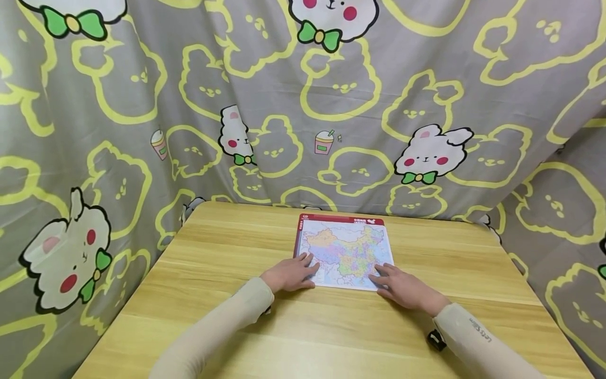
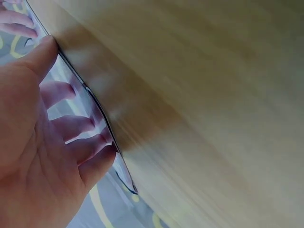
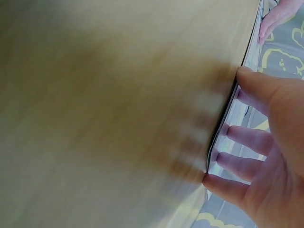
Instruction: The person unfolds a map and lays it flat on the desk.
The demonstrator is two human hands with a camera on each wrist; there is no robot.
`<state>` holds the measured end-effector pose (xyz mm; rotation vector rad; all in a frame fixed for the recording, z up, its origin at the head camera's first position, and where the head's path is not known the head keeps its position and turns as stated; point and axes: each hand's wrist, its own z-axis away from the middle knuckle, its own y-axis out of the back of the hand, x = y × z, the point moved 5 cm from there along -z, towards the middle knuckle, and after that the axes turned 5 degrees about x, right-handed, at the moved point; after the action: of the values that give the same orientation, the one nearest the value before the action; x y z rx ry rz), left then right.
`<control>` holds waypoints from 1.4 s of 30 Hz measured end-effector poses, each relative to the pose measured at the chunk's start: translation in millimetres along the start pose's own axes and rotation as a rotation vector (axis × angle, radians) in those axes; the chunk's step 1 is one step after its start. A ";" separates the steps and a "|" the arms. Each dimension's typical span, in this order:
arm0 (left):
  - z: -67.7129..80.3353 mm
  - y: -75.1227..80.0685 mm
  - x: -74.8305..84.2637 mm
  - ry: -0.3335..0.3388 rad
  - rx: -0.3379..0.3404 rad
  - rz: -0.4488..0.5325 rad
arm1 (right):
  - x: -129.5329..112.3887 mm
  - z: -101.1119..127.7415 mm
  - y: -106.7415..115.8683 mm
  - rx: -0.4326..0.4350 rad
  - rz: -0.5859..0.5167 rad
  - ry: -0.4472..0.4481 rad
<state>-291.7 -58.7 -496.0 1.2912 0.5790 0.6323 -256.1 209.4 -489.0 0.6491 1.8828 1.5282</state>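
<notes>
I am seeing both hands lying on a flat rectangular map board with a red top border and a multicoloured printed map, which is sitting on the light wooden bench, a little toward twelve o'clock of its middle. My left hand is resting at about eight o'clock of the board, its grip spread, straight fingers touching the near left corner and the left edge. My right hand is resting at about five o'clock of the board, its grip likewise spread, fingertips lying on the near right corner.

In the left wrist view the left hand is showing its fingers fanned out flat against the board's surface, thumb at the edge where the board is meeting the bench. In the right wrist view the right hand is doing the same, its fingers apart and pressing flat. Neither hand is curling round anything.

Pale beige sleeves are covering both forearms. A grey curtain printed with yellow bear outlines and white rabbits is hanging around the bench from nine through twelve to three o'clock.
</notes>
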 end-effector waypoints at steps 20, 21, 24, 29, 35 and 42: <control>10.9 4.4 15.7 -0.038 0.006 -0.024 | 8.7 -5.1 0.2 -0.008 -0.013 -0.040; 11.2 4.2 16.1 -0.041 0.007 -0.021 | 8.7 -5.5 0.8 -0.011 -0.010 -0.041; 12.2 3.7 17.3 -0.056 0.009 -0.021 | 9.3 -6.8 2.4 -0.021 -0.003 -0.052; 13.8 2.5 20.8 -0.081 0.013 -0.046 | 10.0 -9.3 3.7 -0.016 0.003 -0.036; 17.3 3.8 26.8 -0.097 0.014 -0.076 | 10.2 -9.6 4.5 0.001 0.002 -0.002; 20.3 3.4 32.2 -0.100 0.012 -0.050 | 14.4 -8.5 2.9 -0.045 -0.013 -0.037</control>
<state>-255.1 -49.1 -490.2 1.3083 0.5318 0.5200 -272.2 214.5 -487.3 0.6393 1.8161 1.5359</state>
